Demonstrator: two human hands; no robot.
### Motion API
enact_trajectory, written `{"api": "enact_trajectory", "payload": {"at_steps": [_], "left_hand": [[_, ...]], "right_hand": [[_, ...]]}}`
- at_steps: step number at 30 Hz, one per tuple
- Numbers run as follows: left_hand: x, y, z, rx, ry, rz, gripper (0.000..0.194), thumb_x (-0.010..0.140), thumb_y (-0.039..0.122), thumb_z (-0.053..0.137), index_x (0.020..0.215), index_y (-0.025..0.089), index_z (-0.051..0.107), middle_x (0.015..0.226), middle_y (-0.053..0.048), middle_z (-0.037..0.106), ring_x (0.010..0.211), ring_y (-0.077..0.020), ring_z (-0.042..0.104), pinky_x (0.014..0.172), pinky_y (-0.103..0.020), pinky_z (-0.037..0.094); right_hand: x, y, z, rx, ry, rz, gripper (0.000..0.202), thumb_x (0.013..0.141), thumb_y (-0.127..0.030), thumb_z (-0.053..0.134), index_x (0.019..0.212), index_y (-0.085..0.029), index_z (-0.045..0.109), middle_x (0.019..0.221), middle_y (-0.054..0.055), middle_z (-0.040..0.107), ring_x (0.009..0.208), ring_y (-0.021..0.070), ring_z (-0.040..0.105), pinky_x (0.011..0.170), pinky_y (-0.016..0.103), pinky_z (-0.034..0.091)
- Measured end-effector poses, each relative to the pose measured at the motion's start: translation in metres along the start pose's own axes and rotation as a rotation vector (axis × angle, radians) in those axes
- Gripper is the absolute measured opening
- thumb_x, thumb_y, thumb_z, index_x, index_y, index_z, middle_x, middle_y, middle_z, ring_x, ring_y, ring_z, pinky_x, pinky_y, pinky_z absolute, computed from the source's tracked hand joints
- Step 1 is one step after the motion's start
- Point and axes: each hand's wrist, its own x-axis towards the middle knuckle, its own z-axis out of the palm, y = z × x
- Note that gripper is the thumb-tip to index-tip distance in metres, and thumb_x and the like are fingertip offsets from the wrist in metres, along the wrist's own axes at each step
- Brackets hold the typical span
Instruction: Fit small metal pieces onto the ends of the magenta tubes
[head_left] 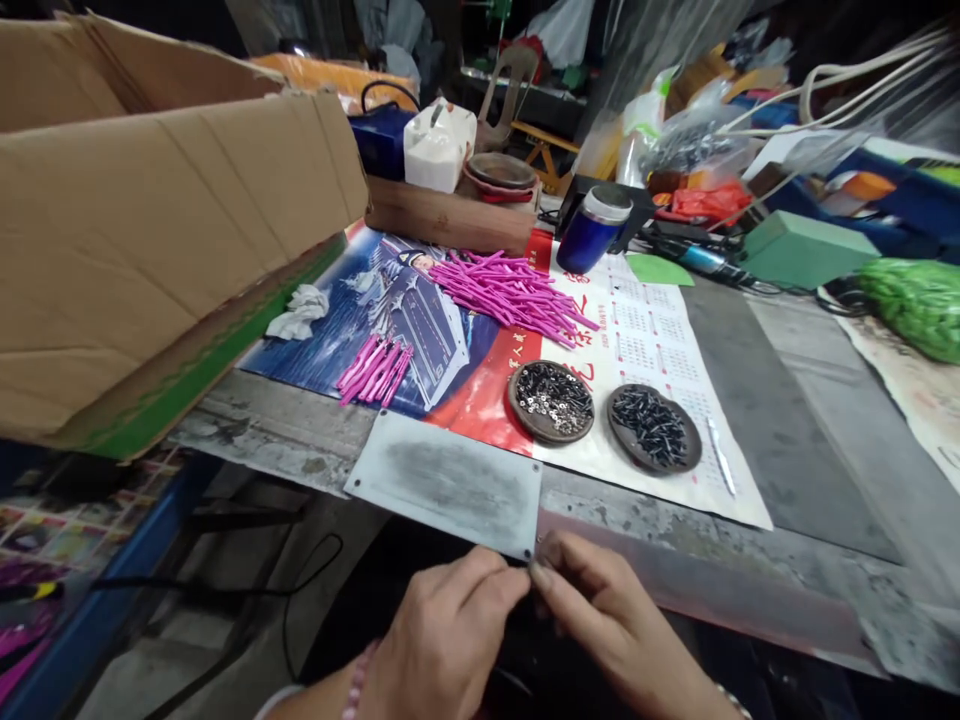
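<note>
My left hand [454, 620] and my right hand [611, 620] meet fingertip to fingertip at the table's front edge. Both are closed in a pinch. Something small and dark seems to sit between the fingertips, too little of it showing to name. Just beyond them lies a grey-white plate [450, 480] with dark smudges across its middle. Past its right corner stand a round dish [551, 437] of dark slim pieces with small shiny rings and a second dish [694, 440] of dark slim pieces. Thin magenta sticks lie in a small bundle [375, 370] and a larger pile [514, 295].
A large cardboard box [180, 240] takes up the left side. Under the dishes is a calendar poster [652, 330], with a white pen [721, 457] on it. Farther back are a blue jar [585, 240], a wooden box [450, 215] and a green block [806, 250].
</note>
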Motion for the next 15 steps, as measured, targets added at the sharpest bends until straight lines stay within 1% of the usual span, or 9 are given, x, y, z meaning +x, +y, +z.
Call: {"api": "enact_trajectory", "payload": {"at_steps": [3,5,6,8,10,11,13,15], "left_hand": [[0.0,-0.006,-0.002,-0.166,-0.021,-0.055,0.026,0.1,0.007,0.042,0.112,0.018,0.063,0.083,-0.006,0.068,0.068,-0.0168,0.069,0.061,-0.025,0.055],[0.0,-0.007,-0.004,-0.258,-0.02,-0.129,0.025,0.1,0.007,0.044,0.11,0.019,0.064,0.084,-0.006,0.068,0.07,-0.0157,0.068,0.063,-0.024,0.055],[0.001,-0.008,-0.005,-0.297,-0.016,-0.168,0.025,0.099,0.007,0.046,0.108,0.019,0.065,0.085,-0.005,0.068,0.072,-0.0153,0.068,0.065,-0.023,0.055],[0.002,-0.008,-0.008,-0.357,-0.004,-0.241,0.023,0.098,0.007,0.049,0.105,0.02,0.067,0.085,-0.004,0.07,0.074,-0.0146,0.069,0.068,-0.022,0.054],[0.003,-0.008,-0.009,-0.387,0.012,-0.293,0.021,0.095,0.007,0.053,0.1,0.02,0.068,0.082,-0.002,0.07,0.073,-0.0135,0.069,0.067,-0.02,0.054],[0.004,-0.008,-0.01,-0.393,0.02,-0.31,0.02,0.094,0.008,0.054,0.098,0.02,0.069,0.08,-0.001,0.07,0.071,-0.0129,0.068,0.066,-0.02,0.053],[0.004,-0.008,-0.01,-0.396,0.03,-0.325,0.019,0.091,0.008,0.056,0.094,0.02,0.07,0.077,-0.001,0.071,0.068,-0.0123,0.068,0.064,-0.018,0.053],[0.003,-0.008,-0.009,-0.396,0.032,-0.314,0.019,0.089,0.007,0.056,0.092,0.019,0.07,0.075,-0.001,0.071,0.065,-0.0118,0.068,0.061,-0.017,0.052]], "right_hand": [[0.002,-0.001,-0.002,-0.042,-0.012,-0.026,0.042,0.1,-0.053,0.051,0.073,-0.021,0.053,0.065,-0.002,0.056,0.057,0.0119,0.049,0.052,0.022,0.041],[0.002,-0.004,-0.012,-0.109,0.024,-0.069,0.039,0.101,-0.05,0.052,0.076,-0.021,0.057,0.068,-0.001,0.06,0.06,0.0128,0.054,0.055,0.022,0.044],[0.003,-0.005,-0.019,-0.16,0.066,-0.091,0.036,0.101,-0.048,0.052,0.079,-0.021,0.06,0.071,0.0,0.063,0.062,0.0137,0.057,0.057,0.022,0.046],[0.006,-0.008,-0.038,-0.297,0.191,-0.134,0.029,0.101,-0.044,0.053,0.085,-0.022,0.064,0.078,0.003,0.068,0.069,0.0161,0.063,0.063,0.024,0.049],[0.015,-0.008,-0.058,-0.469,0.316,-0.19,0.022,0.1,-0.039,0.056,0.09,-0.022,0.065,0.085,0.005,0.07,0.077,0.0186,0.066,0.069,0.027,0.05],[0.021,-0.007,-0.067,-0.554,0.355,-0.219,0.02,0.1,-0.037,0.056,0.092,-0.022,0.065,0.089,0.006,0.07,0.081,0.0199,0.066,0.073,0.029,0.05],[0.038,-0.003,-0.081,-0.711,0.35,-0.239,0.02,0.102,-0.035,0.052,0.098,-0.021,0.066,0.096,0.009,0.07,0.089,0.0222,0.068,0.079,0.032,0.051],[0.057,0.002,-0.089,-0.873,0.29,-0.214,0.025,0.103,-0.033,0.046,0.102,-0.019,0.066,0.1,0.011,0.068,0.091,0.0228,0.068,0.081,0.034,0.051]]}}
